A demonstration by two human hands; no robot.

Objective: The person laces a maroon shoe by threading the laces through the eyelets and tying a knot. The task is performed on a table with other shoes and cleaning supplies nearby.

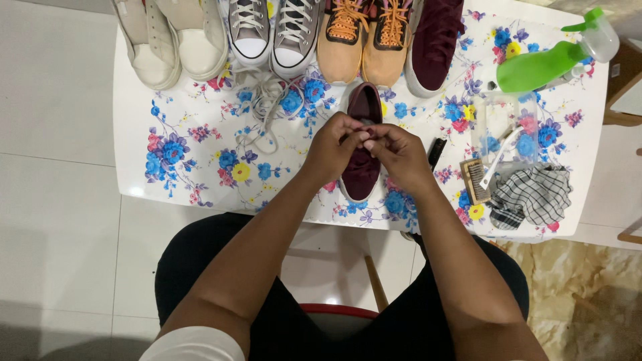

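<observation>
Along the far edge of the surface (174,194), a white top printed with blue and pink flowers, stand a pair of cream shoes (170,37), a pair of grey sneakers (274,30), a pair of tan shoes with orange laces (364,40) and a single maroon shoe (435,40). Loose white laces (264,110) lie just before the grey pair. At the far right corner lies a green spray bottle (548,63). Near the right edge sit a clear container (503,124), a small wooden brush (475,180) and a checked cloth (535,195).
</observation>
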